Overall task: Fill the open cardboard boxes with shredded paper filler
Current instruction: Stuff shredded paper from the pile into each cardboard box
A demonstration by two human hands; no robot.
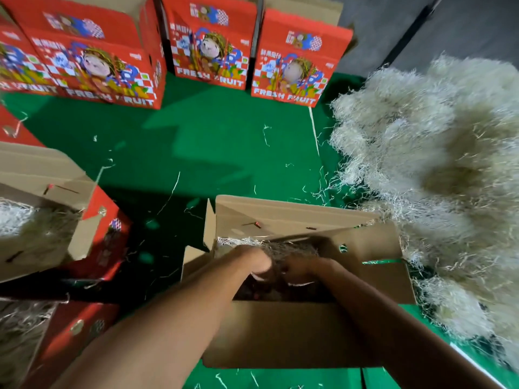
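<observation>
An open cardboard box (280,332) stands right in front of me on the green floor, flaps up. Both my hands reach down into it. My left hand (259,262) and my right hand (299,269) are close together, pressed into a wad of shredded paper filler (289,248) inside the box. The fingers are buried in the shreds and blurred, so their grip is unclear. A large pile of pale shredded filler (438,169) lies on the floor to the right of the box.
Two open boxes holding filler sit at the left (42,220) and lower left (25,332). Several red "Fresh Fruit" boxes (207,43) line the far side. Loose paper strands are scattered over the green floor (213,153).
</observation>
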